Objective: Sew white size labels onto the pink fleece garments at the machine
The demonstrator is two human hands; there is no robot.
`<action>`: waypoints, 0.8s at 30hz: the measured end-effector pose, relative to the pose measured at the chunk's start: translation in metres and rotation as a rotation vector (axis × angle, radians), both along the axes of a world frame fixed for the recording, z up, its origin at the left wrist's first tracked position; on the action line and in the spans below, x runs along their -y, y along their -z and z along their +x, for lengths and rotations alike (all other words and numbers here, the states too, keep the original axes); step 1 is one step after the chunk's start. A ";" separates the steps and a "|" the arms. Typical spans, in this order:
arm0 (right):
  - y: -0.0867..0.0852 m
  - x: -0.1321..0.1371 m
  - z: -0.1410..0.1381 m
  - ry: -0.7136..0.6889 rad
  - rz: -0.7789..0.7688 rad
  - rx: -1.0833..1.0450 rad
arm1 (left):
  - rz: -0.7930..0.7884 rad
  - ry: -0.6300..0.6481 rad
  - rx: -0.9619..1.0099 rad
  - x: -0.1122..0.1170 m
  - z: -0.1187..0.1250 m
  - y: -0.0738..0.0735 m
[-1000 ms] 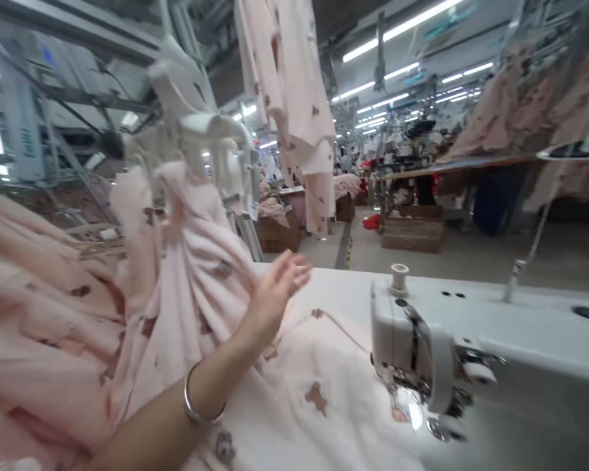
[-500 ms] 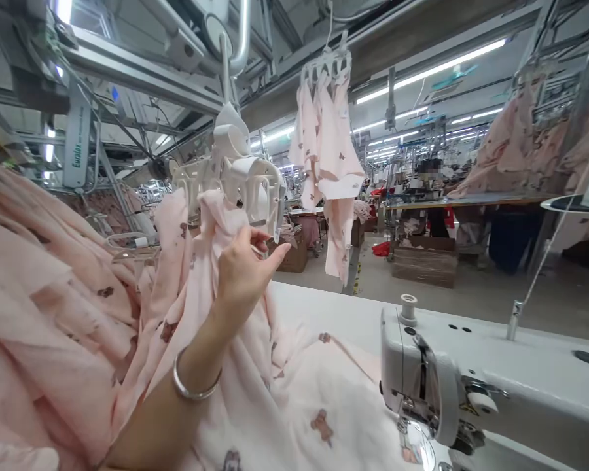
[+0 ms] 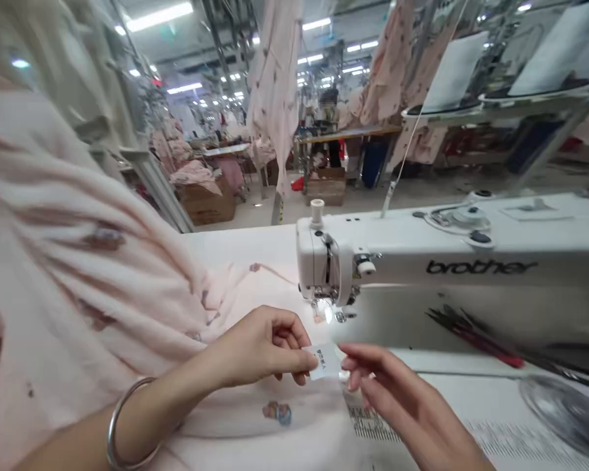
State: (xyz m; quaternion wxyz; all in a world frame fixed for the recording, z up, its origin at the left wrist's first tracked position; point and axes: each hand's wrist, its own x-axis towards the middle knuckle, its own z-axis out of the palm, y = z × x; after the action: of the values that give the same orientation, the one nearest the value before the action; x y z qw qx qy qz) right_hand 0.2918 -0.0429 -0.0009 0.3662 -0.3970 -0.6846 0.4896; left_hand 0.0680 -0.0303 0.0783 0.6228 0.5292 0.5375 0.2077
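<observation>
A small white fabric label (image 3: pixel 326 362) with dark printed characters is pinched between the thumb and fingers of my left hand (image 3: pixel 269 347), which wears a silver bangle. My right hand (image 3: pixel 390 386) is at the label's right edge, its fingers slightly bent and the thumb apart from them. Whether its fingertips touch the label I cannot tell. Under both hands lies pale pink fabric (image 3: pixel 235 418) with small bear prints, spread over the sewing table. Just beyond them stands the needle area of a white sewing machine (image 3: pixel 397 261).
Dark-bladed tools with a red handle (image 3: pixel 491 340) lie right of the machine head. A clear, rounded object (image 3: pixel 569 412) rests near a ruler scale (image 3: pixel 373 425) on the table. Bunched pink cloth (image 3: pixel 69 261) hangs at left. Thread cones (image 3: pixel 451 72) stand behind the machine.
My view has swung down and right, from the hanger clips to the sewing table. My left hand has come down from the hanging garment and now holds the label. My right hand has appeared.
</observation>
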 end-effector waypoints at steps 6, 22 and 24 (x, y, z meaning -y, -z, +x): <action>-0.020 -0.011 -0.027 -0.013 -0.256 -0.120 | -0.055 -0.012 0.073 -0.006 -0.001 0.026; 0.040 -0.009 -0.015 0.155 0.473 0.346 | 0.059 -0.122 -0.260 -0.038 -0.009 0.063; 0.054 -0.001 -0.016 0.115 0.623 0.494 | 0.066 -0.090 -0.345 -0.043 -0.010 0.069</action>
State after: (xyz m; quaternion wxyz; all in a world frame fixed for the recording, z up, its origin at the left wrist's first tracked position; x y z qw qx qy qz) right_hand 0.2760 -0.0421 -0.0546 0.3203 -0.4102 -0.8444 0.1274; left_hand 0.0581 0.0123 0.0091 0.4937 0.5525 0.6525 0.1589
